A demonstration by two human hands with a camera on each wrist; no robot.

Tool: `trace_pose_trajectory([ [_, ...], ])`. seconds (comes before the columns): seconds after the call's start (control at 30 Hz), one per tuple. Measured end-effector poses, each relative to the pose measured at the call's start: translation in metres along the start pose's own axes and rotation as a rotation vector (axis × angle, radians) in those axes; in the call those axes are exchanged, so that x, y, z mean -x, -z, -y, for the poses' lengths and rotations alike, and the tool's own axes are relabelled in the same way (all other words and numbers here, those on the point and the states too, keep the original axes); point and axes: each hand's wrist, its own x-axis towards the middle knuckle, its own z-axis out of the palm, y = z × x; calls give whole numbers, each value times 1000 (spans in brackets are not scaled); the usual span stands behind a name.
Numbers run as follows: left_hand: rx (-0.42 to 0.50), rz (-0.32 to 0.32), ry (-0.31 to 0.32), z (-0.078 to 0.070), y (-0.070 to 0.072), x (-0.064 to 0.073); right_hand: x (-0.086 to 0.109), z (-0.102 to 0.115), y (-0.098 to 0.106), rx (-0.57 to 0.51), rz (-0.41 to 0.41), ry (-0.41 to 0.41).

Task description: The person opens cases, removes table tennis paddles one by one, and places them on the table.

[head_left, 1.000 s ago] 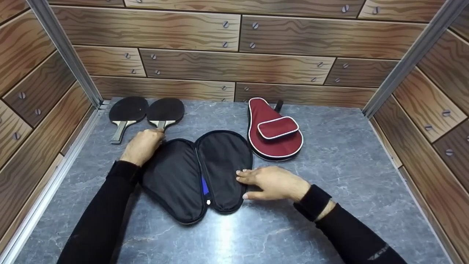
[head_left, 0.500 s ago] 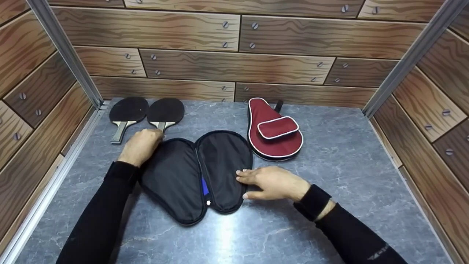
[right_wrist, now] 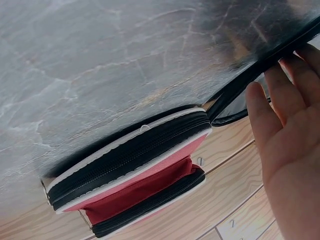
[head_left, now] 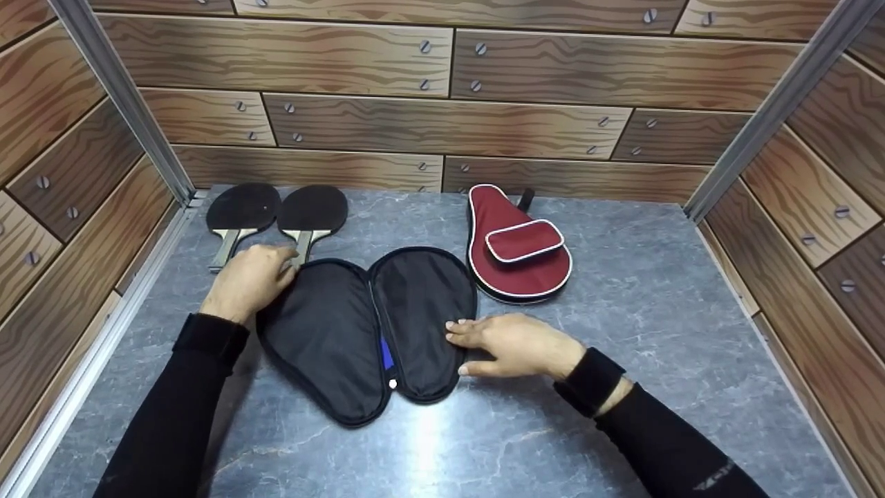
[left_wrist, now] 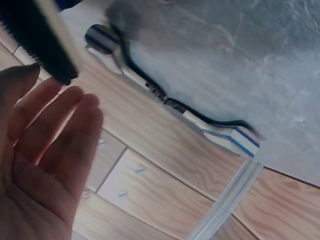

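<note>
Pale lettering (head_left: 715, 476) on the right sleeve (head_left: 667, 432) is too small and slanted to read. The left arm reaches up from the near left corner of the bench (head_left: 657, 283), its left hand (head_left: 247, 282) palm down at the far left rim of a black padded case (head_left: 325, 339). The fingers bend loosely there, thumb tip against the rim; whether they pinch it cannot be told. The right arm enters from the near right corner, and its right hand (head_left: 518, 346) lies relaxed, nearly straight fingers resting on the case, thumb spread at its edge. The hands are well apart, one at either side of the case.

Cases number two. The black one lies mid-bench, its two halves spread side by side, with a blue strip (head_left: 387, 353) and a small white piece (head_left: 393, 384) between them. A red paddle case (head_left: 515, 277) with white piping and one front pocket (head_left: 525, 241) lies near the far edge, right of centre.

Two table tennis paddles are by the far left corner, black faces up: one paddle (head_left: 243, 206) nearest that corner, the second paddle (head_left: 313, 207) with its handle just beside the left fingertips.
</note>
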Motion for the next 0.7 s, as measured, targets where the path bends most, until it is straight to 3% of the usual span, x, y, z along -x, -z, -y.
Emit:
trace_pose_trajectory([
  [0.3,-29,119,38,-11,12,14,1,0,0,7,2,-2],
  [0.7,27,95,28,-15,18,16,1,1,-1,4,3,-12],
])
